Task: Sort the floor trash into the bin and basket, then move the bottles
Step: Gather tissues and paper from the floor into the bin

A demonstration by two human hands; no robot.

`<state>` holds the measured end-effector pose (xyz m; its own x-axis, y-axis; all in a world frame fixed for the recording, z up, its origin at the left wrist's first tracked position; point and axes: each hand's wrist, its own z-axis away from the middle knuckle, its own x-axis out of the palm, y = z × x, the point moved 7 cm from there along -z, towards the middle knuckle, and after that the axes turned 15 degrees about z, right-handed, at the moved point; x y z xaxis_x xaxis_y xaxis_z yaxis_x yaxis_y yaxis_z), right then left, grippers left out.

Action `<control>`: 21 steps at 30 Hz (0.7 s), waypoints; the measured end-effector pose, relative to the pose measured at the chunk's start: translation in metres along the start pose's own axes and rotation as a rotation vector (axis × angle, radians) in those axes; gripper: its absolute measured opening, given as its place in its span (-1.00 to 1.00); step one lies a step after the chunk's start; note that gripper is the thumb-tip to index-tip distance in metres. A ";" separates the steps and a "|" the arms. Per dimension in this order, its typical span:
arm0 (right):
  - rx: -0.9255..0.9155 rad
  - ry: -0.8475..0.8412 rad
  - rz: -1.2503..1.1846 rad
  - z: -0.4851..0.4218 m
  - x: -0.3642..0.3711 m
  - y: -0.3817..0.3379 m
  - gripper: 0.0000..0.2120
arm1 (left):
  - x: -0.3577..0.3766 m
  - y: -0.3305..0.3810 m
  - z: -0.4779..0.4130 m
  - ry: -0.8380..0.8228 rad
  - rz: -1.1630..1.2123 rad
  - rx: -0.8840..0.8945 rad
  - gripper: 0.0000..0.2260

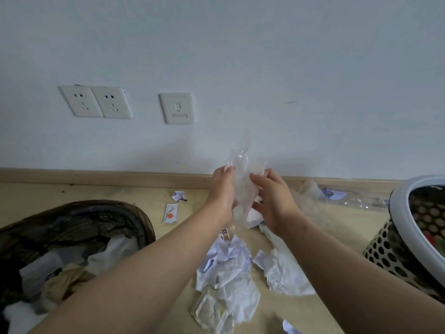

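A: Head view: your left hand (222, 189) and right hand (272, 201) both pinch a clear plastic wrapper (242, 169), held up before the wall, above the floor litter.

B: So you look mid-sort. The dark-lined bin (134, 213) sits at your left, the perforated basket (385, 249) at your right, crumpled paper (231, 268) on the floor between them.

A: Next, you probably must pick one container, carry the wrapper over its rim, and loosen both grips.

We have open air above the floor (101, 191), between the bin (144, 220) on our left and the basket (382, 249) on our right. Crumpled paper (231, 268) crowds the middle strip. Clear wrappers (349, 198) lie along the baseboard (120, 179) beside the basket. The wall (240, 56) closes the far side.
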<state>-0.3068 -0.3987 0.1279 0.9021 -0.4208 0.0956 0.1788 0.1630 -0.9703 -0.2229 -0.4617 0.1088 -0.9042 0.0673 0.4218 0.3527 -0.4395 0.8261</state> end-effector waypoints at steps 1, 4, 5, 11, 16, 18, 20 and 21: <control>0.022 -0.047 -0.063 0.000 0.009 0.000 -0.82 | 0.000 -0.003 0.000 -0.014 0.046 -0.047 -0.86; 0.102 -0.094 -0.236 -0.003 0.019 0.004 -0.88 | -0.006 -0.011 -0.004 -0.029 0.193 -0.172 -0.69; 0.131 -0.103 -0.274 -0.005 0.020 0.007 -0.78 | -0.008 -0.012 -0.005 -0.030 0.235 -0.203 -0.66; 0.257 0.019 -0.095 -0.009 0.006 0.030 -0.83 | -0.025 -0.005 -0.009 0.011 0.155 -0.153 -0.78; 0.313 0.197 0.136 -0.005 -0.019 0.044 -0.77 | -0.025 0.005 -0.012 -0.032 0.284 -0.150 -0.82; 0.417 0.215 0.122 0.000 -0.030 0.055 -0.65 | -0.020 0.011 -0.009 -0.077 0.299 -0.184 -0.77; 0.534 0.191 0.065 0.008 -0.034 0.065 -0.52 | -0.022 0.015 -0.009 -0.116 0.258 -0.215 -0.64; 0.562 0.164 0.005 0.010 -0.033 0.068 -0.47 | -0.022 0.016 -0.011 -0.149 0.260 -0.208 -0.58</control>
<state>-0.3206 -0.3647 0.0610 0.8392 -0.5437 0.0121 0.3956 0.5951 -0.6995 -0.2001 -0.4796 0.1085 -0.7406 0.0522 0.6700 0.4956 -0.6308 0.5970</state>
